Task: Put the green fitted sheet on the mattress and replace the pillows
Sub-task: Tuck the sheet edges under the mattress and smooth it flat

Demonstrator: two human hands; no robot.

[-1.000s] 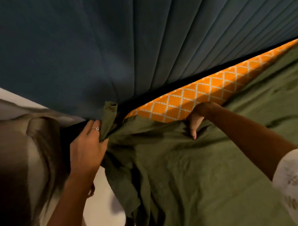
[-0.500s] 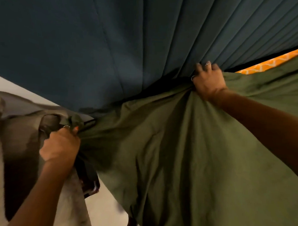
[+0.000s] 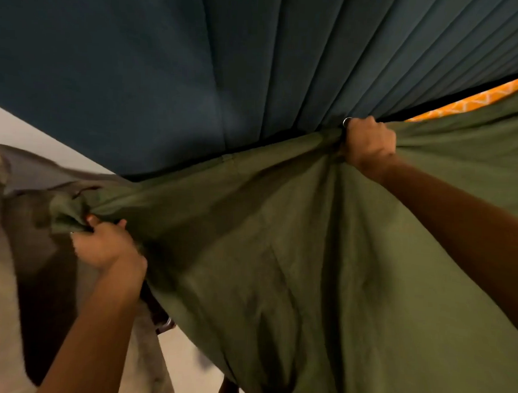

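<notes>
1. Head view was filled across its upper half by a dark blue pleated headboard (image 3: pixel 168 67), whose top and left edge ran out of the picture.
2. The green fitted sheet (image 3: pixel 322 273) covered the lower right of the view, stretched taut in folds between the two hands and lying over the mattress; its lower and right parts were cut off by the picture's edge.
3. The mattress (image 3: pixel 475 100) showed only as a narrow orange strip with a white lattice pattern at the right, between the headboard and the sheet's edge. The rest of it was hidden under the sheet.
4. A grey-brown draped fabric (image 3: pixel 7 289) hung at the left, blurred and hard to identify. A small metal part (image 3: pixel 165 326) peeked out below the sheet's edge, too unclear to name.
5. The right hand (image 3: pixel 370 143) was at the sheet's top edge, against the foot of the headboard, fingers curled tight around a gathered bunch of the cloth. The fingertips were hidden behind the knuckles; a ring (image 3: pixel 347 121) showed on one finger.
6. The left hand (image 3: pixel 104 244) gripped the sheet's bunched corner at the left, fingers closed on the fabric with the thumb pressed on top. The fingertips were buried in the folds.
</notes>
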